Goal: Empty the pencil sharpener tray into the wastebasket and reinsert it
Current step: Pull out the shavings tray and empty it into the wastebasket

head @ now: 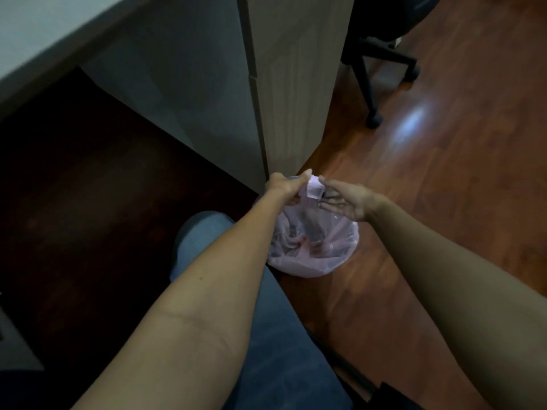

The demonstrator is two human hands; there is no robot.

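We see the left hand (282,184) closed around a small pale pink tray (314,190), boxy and smooth, held above the wastebasket (313,244). The right hand (349,202) is flat and open, fingers straight, touching the tray's edge and gripping nothing. The round basket wears a thin, crinkled, translucent pink liner and stands on glossy wood-grain floor (444,173).

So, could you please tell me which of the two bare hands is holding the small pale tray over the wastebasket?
The left hand pinches the small pale tray above the pink-lined wastebasket; the right hand is open-palmed beside it.
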